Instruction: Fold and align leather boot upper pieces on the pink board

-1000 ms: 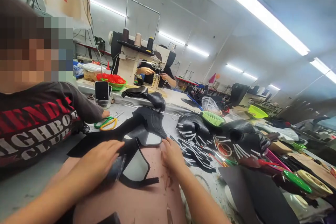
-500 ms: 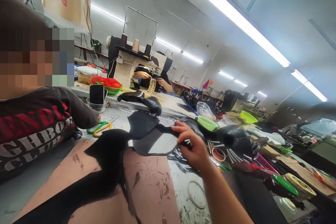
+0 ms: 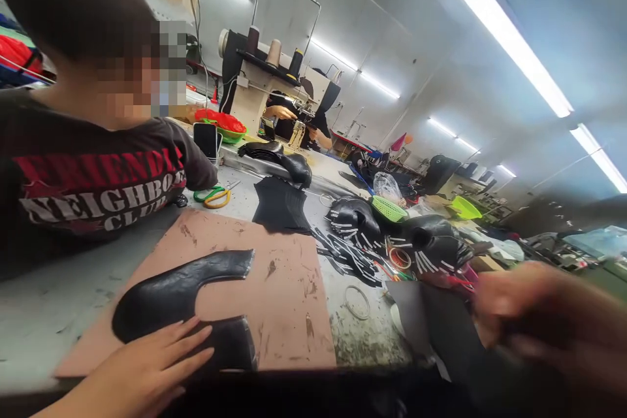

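Observation:
My left hand (image 3: 151, 366) rests with fingers spread on a black U-shaped leather piece (image 3: 161, 290), which lies on a pink board (image 3: 279, 300). At the right, my right hand (image 3: 504, 304) is smeared by motion, its fingers curled near a red-handled thing; what it holds, if anything, cannot be made out. Dark sheets (image 3: 450, 333) lie to the left of that hand. Beyond the board sits a stack of black pieces (image 3: 280, 204), with black strips (image 3: 347, 255) to its right.
A person in a dark printed shirt (image 3: 98, 176) sits at the left, near green-and-yellow scissors (image 3: 215, 196). Across the table, another person's hands are at a sewing machine (image 3: 255, 91). A green basket (image 3: 388, 208) and a white ring (image 3: 357, 302) are to the right.
The black piece with a white area is gone from above the board. The U-shaped piece now lies flat under my left hand. My right hand has moved right and nearer. The view has shifted.

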A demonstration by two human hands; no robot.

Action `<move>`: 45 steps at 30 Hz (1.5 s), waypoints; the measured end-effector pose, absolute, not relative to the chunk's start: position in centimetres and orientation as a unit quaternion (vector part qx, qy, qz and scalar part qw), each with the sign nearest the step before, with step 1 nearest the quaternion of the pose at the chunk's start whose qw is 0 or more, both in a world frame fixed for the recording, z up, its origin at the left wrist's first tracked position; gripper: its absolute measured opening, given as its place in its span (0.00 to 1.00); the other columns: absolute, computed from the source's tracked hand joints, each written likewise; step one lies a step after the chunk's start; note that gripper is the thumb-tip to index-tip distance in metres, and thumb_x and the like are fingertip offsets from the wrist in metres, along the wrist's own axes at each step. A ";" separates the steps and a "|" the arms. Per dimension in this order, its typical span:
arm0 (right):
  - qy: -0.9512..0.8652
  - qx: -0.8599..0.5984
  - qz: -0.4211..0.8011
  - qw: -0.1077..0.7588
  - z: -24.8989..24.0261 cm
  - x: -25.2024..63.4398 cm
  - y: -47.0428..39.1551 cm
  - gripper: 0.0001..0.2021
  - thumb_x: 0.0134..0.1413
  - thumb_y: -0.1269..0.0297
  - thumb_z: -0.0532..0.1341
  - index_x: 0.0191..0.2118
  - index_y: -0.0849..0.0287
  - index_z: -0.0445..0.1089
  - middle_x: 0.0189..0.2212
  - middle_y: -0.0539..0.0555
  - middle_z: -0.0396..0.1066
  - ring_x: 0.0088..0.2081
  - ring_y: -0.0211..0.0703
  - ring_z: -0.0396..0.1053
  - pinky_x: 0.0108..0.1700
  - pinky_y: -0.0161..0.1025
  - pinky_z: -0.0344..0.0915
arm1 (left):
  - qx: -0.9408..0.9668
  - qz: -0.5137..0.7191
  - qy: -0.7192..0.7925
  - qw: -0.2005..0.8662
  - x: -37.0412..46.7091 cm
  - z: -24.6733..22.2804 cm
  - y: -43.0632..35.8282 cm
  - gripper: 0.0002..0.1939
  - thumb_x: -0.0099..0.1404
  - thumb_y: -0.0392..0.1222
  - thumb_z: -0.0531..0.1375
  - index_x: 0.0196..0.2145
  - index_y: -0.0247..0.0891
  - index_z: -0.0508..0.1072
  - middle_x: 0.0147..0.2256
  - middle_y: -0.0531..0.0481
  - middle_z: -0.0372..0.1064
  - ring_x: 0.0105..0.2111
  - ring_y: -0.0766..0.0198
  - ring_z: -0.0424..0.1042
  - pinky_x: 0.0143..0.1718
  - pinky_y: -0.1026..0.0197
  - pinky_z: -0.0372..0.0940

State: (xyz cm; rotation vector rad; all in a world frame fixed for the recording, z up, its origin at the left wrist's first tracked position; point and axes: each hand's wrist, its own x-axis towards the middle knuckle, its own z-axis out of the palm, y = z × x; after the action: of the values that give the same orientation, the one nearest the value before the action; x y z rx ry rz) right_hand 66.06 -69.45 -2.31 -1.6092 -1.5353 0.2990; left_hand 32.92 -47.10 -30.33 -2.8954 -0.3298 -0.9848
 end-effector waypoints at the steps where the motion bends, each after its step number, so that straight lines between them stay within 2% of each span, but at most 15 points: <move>1: -0.660 -0.620 0.215 0.365 -3.5 65.4 -67.8 0.05 0.42 0.64 0.67 0.29 0.53 0.73 0.22 0.54 0.69 0.24 0.42 0.68 0.25 0.37 0.65 | -0.937 -0.331 -0.112 0.028 33.4 -30.4 -47.8 0.19 0.59 0.38 0.53 0.46 0.57 0.71 0.47 0.61 0.71 0.46 0.64 0.71 0.47 0.65 0.63; 3: -0.669 -0.574 0.362 0.302 -6.8 64.2 -63.9 0.07 0.45 0.66 0.64 0.35 0.54 0.71 0.28 0.52 0.70 0.30 0.40 0.69 0.32 0.37 0.66 | -0.936 -0.328 -0.114 0.054 34.5 -30.8 -49.2 0.16 0.59 0.35 0.52 0.40 0.52 0.74 0.43 0.56 0.74 0.42 0.61 0.73 0.43 0.62 0.66; 5: -0.665 -0.557 0.411 0.281 -10.7 63.1 -60.3 0.12 0.44 0.66 0.63 0.39 0.56 0.69 0.34 0.51 0.70 0.36 0.40 0.67 0.40 0.39 0.65 | -0.943 -0.290 -0.129 0.099 35.6 -31.2 -50.4 0.19 0.57 0.29 0.52 0.39 0.46 0.75 0.41 0.49 0.75 0.42 0.56 0.73 0.40 0.57 0.69; 7: -0.649 -0.550 0.450 0.273 -14.2 62.6 -57.6 0.17 0.43 0.68 0.62 0.44 0.56 0.67 0.34 0.50 0.69 0.36 0.40 0.67 0.41 0.40 0.64 | -0.956 -0.219 -0.146 0.129 36.5 -30.9 -51.2 0.23 0.53 0.24 0.52 0.42 0.41 0.74 0.41 0.43 0.74 0.41 0.52 0.73 0.36 0.55 0.70; 11: -0.595 -0.585 0.475 0.279 -18.3 63.1 -55.9 0.31 0.34 0.70 0.67 0.50 0.54 0.65 0.41 0.52 0.69 0.44 0.44 0.66 0.48 0.43 0.61 | -0.973 -0.139 -0.178 0.052 37.5 -28.7 -50.7 0.26 0.50 0.30 0.61 0.49 0.41 0.70 0.46 0.41 0.71 0.41 0.52 0.73 0.40 0.53 0.70; 16: -0.472 -0.635 0.558 0.252 -20.4 64.6 -58.6 0.22 0.29 0.64 0.70 0.39 0.58 0.73 0.32 0.51 0.74 0.42 0.51 0.69 0.47 0.46 0.64 | -0.978 -0.155 -0.136 0.025 37.6 -28.3 -48.5 0.32 0.47 0.42 0.68 0.51 0.46 0.67 0.52 0.42 0.67 0.50 0.48 0.67 0.48 0.49 0.66; 22: -0.549 -0.558 0.587 0.207 -19.1 64.3 -63.1 0.25 0.37 0.61 0.67 0.47 0.58 0.70 0.42 0.53 0.73 0.47 0.50 0.67 0.51 0.43 0.62 | -0.945 -0.270 -0.183 0.026 39.1 -31.1 -52.8 0.21 0.56 0.43 0.61 0.49 0.46 0.69 0.50 0.48 0.69 0.48 0.55 0.68 0.47 0.55 0.62; 25: -0.584 -0.507 0.607 0.181 -18.2 64.2 -64.2 0.20 0.42 0.60 0.65 0.44 0.61 0.72 0.40 0.54 0.74 0.44 0.49 0.69 0.49 0.41 0.63 | -0.929 -0.313 -0.196 -0.016 39.9 -31.2 -55.5 0.18 0.62 0.49 0.54 0.50 0.47 0.68 0.50 0.52 0.69 0.49 0.60 0.65 0.51 0.59 0.54; 27: -0.578 -0.530 0.596 0.174 -18.1 64.2 -64.5 0.17 0.44 0.63 0.63 0.43 0.62 0.73 0.38 0.53 0.74 0.43 0.49 0.69 0.48 0.40 0.64 | -0.931 -0.321 -0.174 -0.003 40.2 -30.6 -55.4 0.18 0.64 0.45 0.51 0.52 0.47 0.66 0.51 0.53 0.67 0.52 0.63 0.62 0.54 0.62 0.49; 30: -0.563 -0.560 0.580 0.185 -18.4 64.2 -64.7 0.17 0.45 0.67 0.61 0.44 0.61 0.73 0.39 0.53 0.74 0.44 0.50 0.69 0.49 0.42 0.63 | -0.937 -0.310 -0.153 0.047 40.2 -30.1 -53.6 0.22 0.61 0.40 0.54 0.54 0.51 0.64 0.54 0.51 0.64 0.56 0.56 0.57 0.57 0.55 0.44; 33: -0.544 -0.558 0.586 0.220 -18.9 63.9 -64.7 0.15 0.48 0.64 0.60 0.44 0.58 0.73 0.37 0.53 0.74 0.44 0.50 0.69 0.48 0.44 0.64 | -0.946 -0.266 -0.181 0.045 40.0 -30.9 -53.1 0.24 0.58 0.44 0.58 0.53 0.58 0.64 0.54 0.48 0.63 0.56 0.43 0.57 0.55 0.40 0.44; 35: -0.511 -0.574 0.576 0.279 -19.7 63.6 -64.5 0.15 0.48 0.61 0.62 0.44 0.56 0.73 0.36 0.52 0.74 0.44 0.50 0.69 0.48 0.46 0.65 | -0.947 -0.258 -0.186 0.034 39.9 -31.6 -54.0 0.23 0.59 0.46 0.58 0.52 0.57 0.64 0.53 0.46 0.64 0.55 0.41 0.59 0.54 0.37 0.46; 38: -0.416 -0.604 0.562 0.383 -21.6 63.0 -63.7 0.21 0.39 0.58 0.68 0.43 0.56 0.72 0.37 0.53 0.74 0.44 0.52 0.70 0.47 0.48 0.66 | -0.949 -0.266 -0.163 0.048 39.8 -31.6 -55.2 0.21 0.61 0.46 0.53 0.53 0.51 0.65 0.53 0.46 0.65 0.54 0.45 0.61 0.54 0.43 0.49; 42: -0.309 -0.620 0.549 0.468 -23.7 62.0 -62.5 0.28 0.30 0.59 0.73 0.43 0.57 0.70 0.41 0.55 0.74 0.45 0.53 0.70 0.50 0.50 0.64 | -0.947 -0.259 -0.167 0.093 40.2 -30.4 -53.6 0.21 0.63 0.36 0.47 0.52 0.46 0.67 0.53 0.52 0.65 0.48 0.60 0.67 0.48 0.57 0.55; 45: -0.294 -0.608 0.537 0.504 -24.1 61.5 -61.9 0.31 0.29 0.62 0.74 0.46 0.57 0.69 0.44 0.56 0.73 0.48 0.54 0.68 0.53 0.50 0.62 | -0.946 -0.263 -0.172 0.079 40.7 -30.0 -52.5 0.21 0.63 0.35 0.45 0.50 0.41 0.69 0.52 0.47 0.66 0.51 0.56 0.65 0.53 0.53 0.51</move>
State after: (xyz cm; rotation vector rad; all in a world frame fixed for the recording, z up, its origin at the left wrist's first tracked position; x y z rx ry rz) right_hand 61.48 -61.92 -24.14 -1.4684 -0.7106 1.2972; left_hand 40.67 -52.53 -29.96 -2.8315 -0.5141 -0.7870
